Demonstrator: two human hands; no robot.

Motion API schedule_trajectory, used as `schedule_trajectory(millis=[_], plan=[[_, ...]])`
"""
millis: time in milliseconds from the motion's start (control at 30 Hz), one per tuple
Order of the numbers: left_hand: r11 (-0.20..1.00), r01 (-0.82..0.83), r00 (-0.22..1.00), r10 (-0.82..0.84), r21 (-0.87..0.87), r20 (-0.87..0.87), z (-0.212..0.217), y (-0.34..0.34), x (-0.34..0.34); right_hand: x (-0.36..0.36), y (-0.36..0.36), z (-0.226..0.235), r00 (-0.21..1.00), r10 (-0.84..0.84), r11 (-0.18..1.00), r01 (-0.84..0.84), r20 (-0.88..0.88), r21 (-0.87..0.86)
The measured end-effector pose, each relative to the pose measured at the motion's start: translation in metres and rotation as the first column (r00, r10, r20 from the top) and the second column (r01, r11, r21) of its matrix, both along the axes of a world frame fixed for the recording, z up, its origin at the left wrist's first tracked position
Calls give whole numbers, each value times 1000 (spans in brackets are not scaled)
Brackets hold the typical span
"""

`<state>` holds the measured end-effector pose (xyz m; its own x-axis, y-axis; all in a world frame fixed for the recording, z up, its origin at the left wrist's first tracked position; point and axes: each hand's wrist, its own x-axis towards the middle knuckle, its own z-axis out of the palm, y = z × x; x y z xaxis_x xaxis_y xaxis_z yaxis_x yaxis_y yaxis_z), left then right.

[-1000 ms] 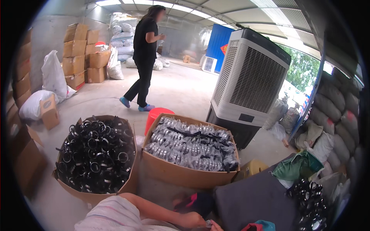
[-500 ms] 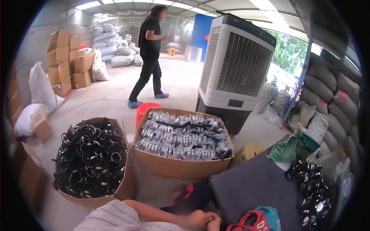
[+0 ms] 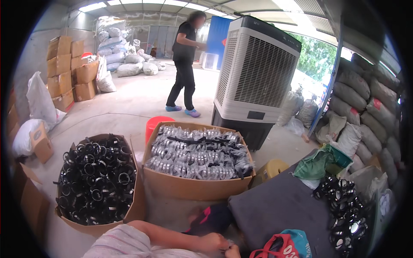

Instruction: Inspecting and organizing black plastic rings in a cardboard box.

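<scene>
Down at the near edge, the person's left hand lies curled over something small and pale; what it grips cannot be told, and the fingers look closed but are partly cut off by the frame. Just right of it, only a sliver of the right hand shows, so its fingers cannot be judged. The left forearm comes in from the lower left in a loose, pale striped sleeve.

Beyond the hands sits a dark grey cloth-covered bench, soft and matte. On its right end lies a heap of black rings with shiny metal bands. Near the hands rests a red and teal fabric bag.

On the concrete floor, left, a rounded cardboard box is packed with glossy black ring clamps. Right of it, a rectangular cardboard box holds silvery rings in clear crinkled plastic bags. A red plastic bucket peeks out behind it.

Farther off stands a tall white air cooler with a slatted grille. A person in black walks on the far floor. Stacked brown cartons line the left wall; bulging woven sacks pile up on the right.
</scene>
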<state>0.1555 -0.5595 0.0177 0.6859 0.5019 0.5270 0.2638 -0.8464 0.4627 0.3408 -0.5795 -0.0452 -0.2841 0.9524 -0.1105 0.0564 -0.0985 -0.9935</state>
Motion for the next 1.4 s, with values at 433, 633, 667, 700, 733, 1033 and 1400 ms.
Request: schedule_trajectory(millis=[433,633,667,700,733,1033,1400], plan=[[874,-227,971,238,-431,-27,22,-5,19,-19,-10,115,620,273,872,-482,736,83],[958,126,980,-80,-258,181,58,-39,45,-12,-19,82,397,408,788,-607,822,-98],[955,133,979,-85,-266,184,56,-37,41,-10,-20,75,349,429,775,-616,833,-141],[940,85,996,-79,-330,33,55,-29,33,-10,-18,62,286,453,757,-624,844,-195],[918,57,986,-114,-393,-122,50,-25,30,-4,-17,26,186,481,730,-626,857,-274],[872,-358,909,408,-335,90,80,54,-25,-11,-6,153,329,-326,561,-687,886,461],[887,-26,991,85,-462,106,30,3,23,-15,-19,118,274,50,603,-775,960,190]])
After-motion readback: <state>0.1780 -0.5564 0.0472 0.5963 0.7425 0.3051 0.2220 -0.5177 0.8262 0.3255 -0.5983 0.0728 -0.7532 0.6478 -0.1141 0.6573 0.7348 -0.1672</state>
